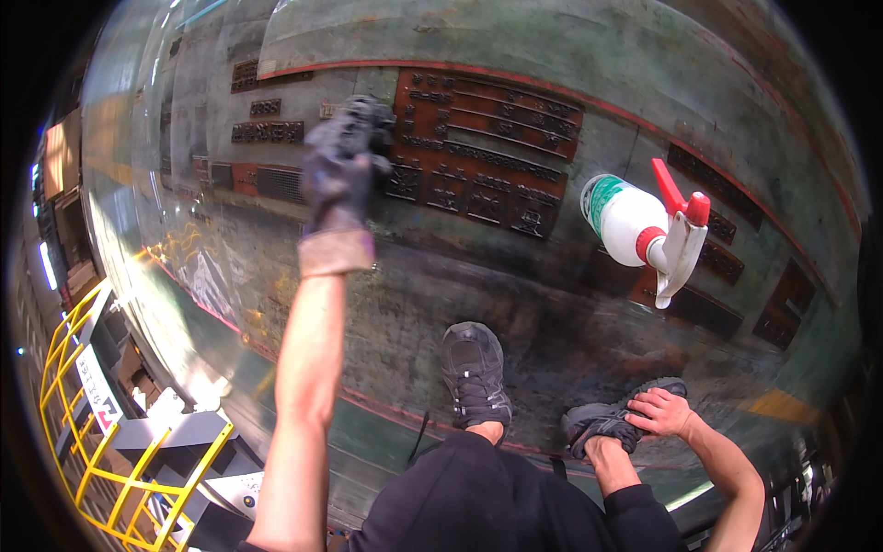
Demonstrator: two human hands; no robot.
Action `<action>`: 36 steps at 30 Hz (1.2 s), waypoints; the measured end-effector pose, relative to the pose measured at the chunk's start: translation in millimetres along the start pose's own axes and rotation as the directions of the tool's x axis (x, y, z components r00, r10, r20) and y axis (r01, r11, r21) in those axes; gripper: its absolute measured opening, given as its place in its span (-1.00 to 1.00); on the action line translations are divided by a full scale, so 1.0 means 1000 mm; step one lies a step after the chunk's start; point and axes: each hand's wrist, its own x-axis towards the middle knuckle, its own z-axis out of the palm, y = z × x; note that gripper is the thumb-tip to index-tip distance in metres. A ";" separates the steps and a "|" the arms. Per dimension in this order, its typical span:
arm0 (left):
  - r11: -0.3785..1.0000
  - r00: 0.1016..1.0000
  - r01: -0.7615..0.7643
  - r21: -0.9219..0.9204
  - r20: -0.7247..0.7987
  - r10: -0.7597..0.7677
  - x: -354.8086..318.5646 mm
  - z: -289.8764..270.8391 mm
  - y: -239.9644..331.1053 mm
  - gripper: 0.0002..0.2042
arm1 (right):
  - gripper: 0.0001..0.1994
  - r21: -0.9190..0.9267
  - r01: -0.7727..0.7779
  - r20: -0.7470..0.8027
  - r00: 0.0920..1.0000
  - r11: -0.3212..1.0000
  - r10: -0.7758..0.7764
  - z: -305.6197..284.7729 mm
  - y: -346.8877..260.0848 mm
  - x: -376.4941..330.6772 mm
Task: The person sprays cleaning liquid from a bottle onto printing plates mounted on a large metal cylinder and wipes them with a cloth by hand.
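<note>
Left hand (338,175), gloved in a dark, dirty work glove with a tan cuff, is stretched far out and pressed against the edge of the rust-brown plate with raised characters (478,152). Fingers look curled around a dark wad, maybe a rag or pad (363,120), held against the plate's left edge; too blurred to confirm what it is. Arm is fully extended, probably because the plate sits far from where the person is crouched.

Right hand (664,411) is bare, resting on the right shoe (607,421), fingers loosely spread over the top, holding nothing. Reads as a brace for balance on the curved surface.

Spray bottle (644,230), white with red trigger and nozzle, lies on its side right of the plate, apart from both hands, within reach of the right.

Left shoe (474,373) is planted flat, near centre. Both feet stand on a big green curved metal surface (570,74) carrying several smaller rust-coloured plates. Yellow railing (92,442) is well below, near left.
</note>
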 end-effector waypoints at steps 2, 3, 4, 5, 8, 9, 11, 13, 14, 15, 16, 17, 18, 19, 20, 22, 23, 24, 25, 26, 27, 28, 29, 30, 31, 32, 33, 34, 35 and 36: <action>0.995 0.997 0.000 -0.099 0.082 0.008 -0.025 0.045 0.063 -0.73 | -0.21 -0.003 -0.043 -0.029 0.999 0.999 0.043 0.006 -0.007 -0.011; 0.993 0.991 -0.042 -0.109 0.120 0.055 -0.035 0.057 0.089 -0.71 | -0.20 -0.003 -0.045 -0.047 0.998 0.999 0.045 0.009 -0.007 -0.013; 0.971 0.985 -0.100 -0.215 0.116 0.127 -0.047 0.067 0.113 -0.69 | -0.23 -0.030 -0.025 -0.044 0.999 0.999 0.024 0.009 -0.006 -0.011; 0.930 0.973 -0.160 -0.330 0.104 0.204 -0.055 0.080 0.134 -0.66 | -0.25 -0.061 -0.018 -0.038 0.999 0.998 0.015 0.010 -0.007 -0.009; 0.865 0.846 -0.461 -0.199 0.194 0.496 -0.046 0.092 0.150 -0.62 | -0.32 -0.162 0.021 -0.027 0.999 0.987 -0.026 0.003 -0.007 0.000; 0.837 0.817 -0.543 -0.067 0.189 0.545 -0.039 0.089 0.143 -0.63 | -0.34 -0.193 0.025 -0.026 0.999 0.981 -0.030 0.001 -0.007 0.001; 0.722 0.746 -0.665 0.190 0.208 0.633 -0.028 0.074 0.117 -0.67 | -0.34 -0.200 0.020 -0.028 0.999 0.980 -0.026 -0.005 -0.011 0.002; 0.905 0.905 -0.399 -0.150 0.097 0.415 0.001 0.063 0.084 -0.67 | -0.34 -0.195 0.032 -0.048 0.998 0.980 -0.043 -0.007 -0.007 0.010; 0.915 0.966 -0.196 -0.352 0.090 0.241 0.014 0.063 0.072 -0.66 | -0.36 -0.183 0.024 -0.060 0.998 0.983 -0.035 -0.009 -0.007 0.011; 0.923 0.982 -0.057 -0.380 0.145 0.120 0.020 0.062 0.077 -0.67 | -0.37 -0.197 0.022 -0.039 0.999 0.980 -0.030 -0.009 -0.011 0.009; 0.914 0.980 0.082 -0.397 0.197 -0.002 0.027 0.058 0.086 -0.68 | -0.37 -0.217 0.024 -0.020 0.999 0.976 -0.029 -0.011 -0.010 0.007; 0.965 0.988 0.037 -0.259 0.155 0.004 0.028 0.058 0.099 -0.68 | -0.38 -0.236 0.025 -0.001 1.000 0.971 -0.026 -0.010 -0.010 0.006; 0.993 0.994 -0.002 -0.115 0.113 0.015 0.027 0.056 0.116 -0.67 | -0.32 -0.213 0.011 -0.016 1.000 0.977 -0.014 -0.006 -0.010 0.002; 0.999 0.997 -0.031 0.035 0.069 0.028 0.028 0.053 0.125 -0.66 | -0.26 -0.189 0.001 -0.029 1.000 0.982 -0.007 0.004 -0.010 -0.005; 0.992 0.992 -0.125 -0.032 -0.021 0.125 0.029 0.071 0.106 -0.71 | -0.20 -0.166 -0.009 -0.041 0.999 0.986 0.003 0.014 -0.010 -0.013; 0.902 0.996 -0.039 -0.430 0.060 0.072 0.034 0.077 0.099 -0.73 | -0.19 -0.087 -0.026 -0.071 0.997 0.996 0.020 0.011 -0.010 -0.009; 0.796 0.992 0.019 -0.604 0.110 0.060 0.036 0.083 0.099 -0.74 | -0.24 -0.031 -0.031 -0.086 0.996 0.999 0.028 0.008 -0.008 -0.007; 0.843 0.979 -0.196 -0.501 -0.149 0.139 0.037 0.087 0.107 -0.82 | -0.30 0.034 -0.031 -0.094 0.995 0.999 0.034 0.001 -0.010 -0.002; 0.846 0.975 -0.221 -0.485 -0.131 0.180 0.040 0.089 0.113 -0.84 | -0.30 0.016 -0.041 -0.089 0.995 0.999 0.043 -0.004 -0.014 -0.001; 0.848 0.969 -0.246 -0.469 -0.113 0.219 0.045 0.092 0.118 -0.87 | -0.30 -0.002 -0.052 -0.082 0.995 0.999 0.051 -0.008 -0.017 -0.001; 0.855 0.951 -0.304 -0.420 -0.082 0.298 0.059 0.096 0.116 -0.89 | -0.30 -0.026 -0.057 -0.073 0.996 0.998 0.055 -0.012 -0.019 0.000; 0.856 0.925 -0.368 -0.363 -0.051 0.376 0.073 0.096 0.112 -0.91 | -0.32 -0.057 -0.038 -0.061 0.998 0.998 0.034 -0.014 -0.019 0.002; 0.912 0.960 -0.271 -0.308 -0.021 0.278 0.083 0.102 0.114 -0.85 | -0.33 -0.087 -0.016 -0.049 0.999 0.996 0.012 -0.015 -0.018 0.005; 0.953 0.984 -0.169 -0.251 0.007 0.177 0.093 0.110 0.115 -0.79 | -0.35 -0.121 0.006 -0.037 0.999 0.993 -0.011 -0.016 -0.014 0.008; 0.967 0.983 -0.185 -0.178 -0.048 0.179 0.103 0.117 0.120 -0.74 | -0.36 -0.156 0.018 -0.026 0.999 0.988 -0.022 -0.017 -0.013 0.009; 0.977 0.979 -0.188 -0.101 -0.103 0.177 0.112 0.122 0.125 -0.70 | -0.38 -0.191 0.032 -0.015 0.999 0.981 -0.036 -0.017 -0.011 0.010; 0.972 0.975 -0.188 -0.142 -0.144 0.168 0.120 0.125 0.139 -0.66 | -0.39 -0.223 0.034 -0.006 0.999 0.974 -0.036 -0.015 -0.011 0.008; 0.959 0.988 -0.154 -0.239 -0.037 0.150 0.118 0.110 0.159 -0.63 | -0.39 -0.148 -0.006 -0.008 1.000 0.989 0.004 -0.010 -0.013 0.003; 0.951 0.985 -0.172 -0.258 -0.013 0.175 0.119 0.111 0.161 -0.67 | -0.38 -0.125 -0.021 -0.016 1.000 0.992 0.019 -0.005 -0.014 -0.002; 0.945 0.980 -0.191 -0.266 0.009 0.201 0.119 0.108 0.158 -0.70 | -0.37 -0.106 -0.017 -0.034 0.999 0.994 0.014 -0.002 -0.014 -0.001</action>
